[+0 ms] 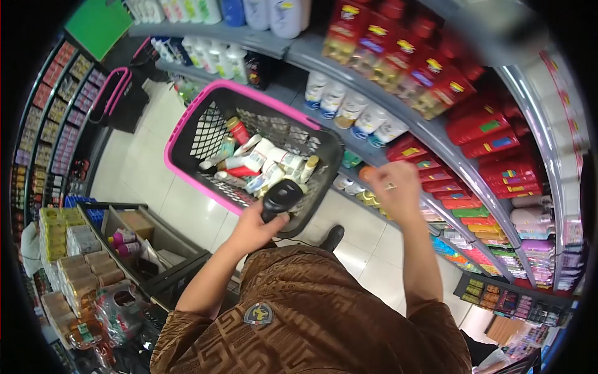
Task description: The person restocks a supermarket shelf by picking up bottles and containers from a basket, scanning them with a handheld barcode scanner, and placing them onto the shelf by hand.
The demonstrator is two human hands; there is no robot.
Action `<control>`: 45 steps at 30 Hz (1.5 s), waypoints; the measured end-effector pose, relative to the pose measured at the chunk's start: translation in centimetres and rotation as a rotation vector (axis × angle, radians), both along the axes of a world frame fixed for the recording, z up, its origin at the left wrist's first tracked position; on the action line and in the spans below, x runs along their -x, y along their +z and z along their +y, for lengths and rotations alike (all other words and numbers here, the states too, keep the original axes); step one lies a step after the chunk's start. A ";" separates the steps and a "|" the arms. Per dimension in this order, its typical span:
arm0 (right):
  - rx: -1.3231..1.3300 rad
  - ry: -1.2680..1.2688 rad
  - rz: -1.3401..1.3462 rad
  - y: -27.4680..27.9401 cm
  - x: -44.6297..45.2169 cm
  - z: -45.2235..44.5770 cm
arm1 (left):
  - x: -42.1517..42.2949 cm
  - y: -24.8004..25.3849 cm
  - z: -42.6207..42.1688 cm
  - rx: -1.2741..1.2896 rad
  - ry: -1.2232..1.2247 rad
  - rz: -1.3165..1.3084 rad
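Note:
My left hand (256,225) is wrapped around the handle of a black handheld barcode scanner (284,196), held over the near right side of a shopping basket. The basket (198,100) is black mesh with a pink rim. Inside lie white bottles (260,154), a red-and-gold container (237,130) and other jumbled packages. To the right, my right hand (395,186) is raised in front of the shelves with its fingers curled, slightly blurred. A small orange thing (367,173) shows at its fingertips; whether it is held or sits on the shelf behind is unclear.
Shelves (361,81) of bottles curve along the back and right, with red boxed sets (386,47) on top. Another black basket with a pink handle (115,93) stands at the left. A cart or bin (177,227) and stacked packs (84,268) fill the lower left. Tiled floor (140,162) lies between.

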State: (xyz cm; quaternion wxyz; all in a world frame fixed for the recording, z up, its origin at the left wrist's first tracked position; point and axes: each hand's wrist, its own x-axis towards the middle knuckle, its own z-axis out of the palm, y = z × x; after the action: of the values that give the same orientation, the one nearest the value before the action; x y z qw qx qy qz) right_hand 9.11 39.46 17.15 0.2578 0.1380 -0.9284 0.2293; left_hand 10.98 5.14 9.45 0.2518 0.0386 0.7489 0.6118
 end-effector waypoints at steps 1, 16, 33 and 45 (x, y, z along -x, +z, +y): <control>0.057 0.084 -0.153 -2.9 0.9 -2.7 | 0.9 0.6 -2.0 -0.064 0.057 -0.034; -0.132 0.240 -1.300 -28.7 12.3 -30.6 | 2.5 -4.2 -22.8 -0.082 0.468 -0.349; 0.026 0.223 -0.983 -34.0 19.2 -34.8 | -0.9 -3.2 -27.1 -0.172 0.626 -0.373; 1.223 0.121 -0.856 0.5 5.4 -21.4 | 9.1 -0.8 -15.5 -0.537 0.265 0.041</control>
State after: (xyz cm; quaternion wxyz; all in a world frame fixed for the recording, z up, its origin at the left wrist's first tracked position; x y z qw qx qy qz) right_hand 3.74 18.08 17.69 -0.1084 -0.0804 -0.6454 0.7518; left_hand 1.86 -10.34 8.68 0.1356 0.0181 0.5636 0.8147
